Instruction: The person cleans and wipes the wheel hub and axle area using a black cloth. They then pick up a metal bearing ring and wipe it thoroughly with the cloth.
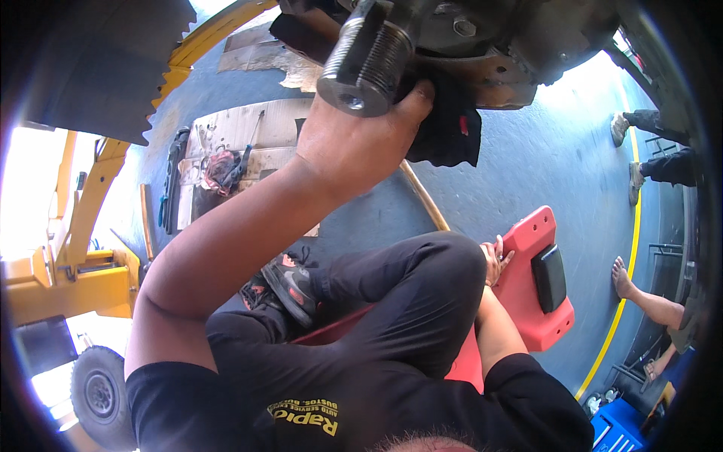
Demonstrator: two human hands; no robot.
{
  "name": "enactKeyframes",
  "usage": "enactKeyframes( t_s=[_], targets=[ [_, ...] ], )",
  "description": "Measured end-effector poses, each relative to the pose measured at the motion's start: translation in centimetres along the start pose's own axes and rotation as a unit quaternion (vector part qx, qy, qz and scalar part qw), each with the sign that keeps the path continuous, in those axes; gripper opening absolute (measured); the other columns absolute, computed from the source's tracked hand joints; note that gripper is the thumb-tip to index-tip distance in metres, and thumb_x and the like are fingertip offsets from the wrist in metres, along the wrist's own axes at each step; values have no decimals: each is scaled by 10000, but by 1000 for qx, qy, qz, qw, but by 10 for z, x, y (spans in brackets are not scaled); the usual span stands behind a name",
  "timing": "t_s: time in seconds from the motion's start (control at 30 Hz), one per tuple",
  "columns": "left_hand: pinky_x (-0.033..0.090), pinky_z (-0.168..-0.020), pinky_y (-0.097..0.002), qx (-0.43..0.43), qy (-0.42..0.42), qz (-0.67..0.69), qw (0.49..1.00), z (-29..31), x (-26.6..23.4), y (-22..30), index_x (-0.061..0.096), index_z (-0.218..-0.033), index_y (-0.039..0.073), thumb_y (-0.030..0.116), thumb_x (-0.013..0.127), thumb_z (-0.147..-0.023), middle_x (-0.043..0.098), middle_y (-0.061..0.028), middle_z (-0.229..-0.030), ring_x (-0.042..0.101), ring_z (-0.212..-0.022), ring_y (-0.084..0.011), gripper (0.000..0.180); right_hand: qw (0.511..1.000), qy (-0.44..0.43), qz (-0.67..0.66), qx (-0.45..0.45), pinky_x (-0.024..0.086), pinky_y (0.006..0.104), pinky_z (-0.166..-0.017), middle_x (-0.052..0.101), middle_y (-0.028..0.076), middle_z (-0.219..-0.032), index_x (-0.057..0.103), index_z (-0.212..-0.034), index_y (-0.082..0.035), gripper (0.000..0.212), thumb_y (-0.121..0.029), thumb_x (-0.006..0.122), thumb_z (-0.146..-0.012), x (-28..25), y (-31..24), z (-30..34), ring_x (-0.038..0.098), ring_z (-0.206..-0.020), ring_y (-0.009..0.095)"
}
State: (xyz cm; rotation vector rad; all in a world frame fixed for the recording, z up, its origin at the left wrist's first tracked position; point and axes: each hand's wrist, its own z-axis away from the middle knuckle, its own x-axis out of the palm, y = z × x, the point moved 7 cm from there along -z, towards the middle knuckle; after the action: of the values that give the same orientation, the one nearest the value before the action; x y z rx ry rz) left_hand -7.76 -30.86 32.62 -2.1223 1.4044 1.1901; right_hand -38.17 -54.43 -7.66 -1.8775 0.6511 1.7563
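Note:
A thick, threaded metal shaft (367, 68) juts down from the greasy assembly (489, 45) overhead. My left hand (361, 143) is raised to it, its fingers hidden behind the shaft. The thumb presses against a black cloth (449, 139) with a small red tag, which hangs below the assembly and appears gripped in that hand. Lower down, my right hand (494, 260) rests with fingers spread on the edge of a red creeper (520, 245), beside my bent knee. The creeper has a black headrest pad (550, 279), and I sit on it with my legs folded.
Stained cardboard (245, 120) lies on the blue floor at left with a dirty rag (222, 172) and tools. A wooden handle (424, 197) lies beyond my knee. Yellow machinery (68, 286) with a wheel (99, 395) stands left. Other people's feet (621, 279) and a blue crate (617, 428) are right.

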Motion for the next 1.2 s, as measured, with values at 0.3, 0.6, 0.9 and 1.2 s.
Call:
enactKeyframes(
  t_s=[0.3,0.6,0.9,1.2],
  targets=[
    [568,-824,-421,145,-33,-162,976,-4,-9,19,606,-1253,174,131,668,-823,603,-171,-1115,696,-914,-315,436,999,19,42,-16,-25,613,-1234,641,-109,-1166,721,-972,-270,216,-377,540,-923,9,8,2,302,-1493,178],
    [578,-799,-400,50,-60,-75,994,-30,9,11,601,-1197,135,108,683,-800,616,-148,-1055,696,-911,-310,406,997,23,65,-21,-22,633,-1225,638,-109,-1163,701,-974,-266,211,-372,523,-934,14,6,0,300,-1494,174],
    [595,-749,-393,147,-47,-223,963,0,-3,16,563,-1381,157,153,680,-875,628,-134,-1037,734,-814,-249,519,998,44,25,-27,-35,635,-1223,647,-109,-1124,715,-906,-262,197,-379,557,-911,8,5,2,322,-1482,190],
    [578,-804,-381,180,-61,-316,929,-15,2,25,617,-1266,132,145,682,-833,629,-102,-1058,713,-788,-243,438,997,59,25,-37,-19,650,-1221,647,-111,-1106,720,-873,-259,137,-306,592,-888,13,8,1,320,-1483,207]
  ],
)
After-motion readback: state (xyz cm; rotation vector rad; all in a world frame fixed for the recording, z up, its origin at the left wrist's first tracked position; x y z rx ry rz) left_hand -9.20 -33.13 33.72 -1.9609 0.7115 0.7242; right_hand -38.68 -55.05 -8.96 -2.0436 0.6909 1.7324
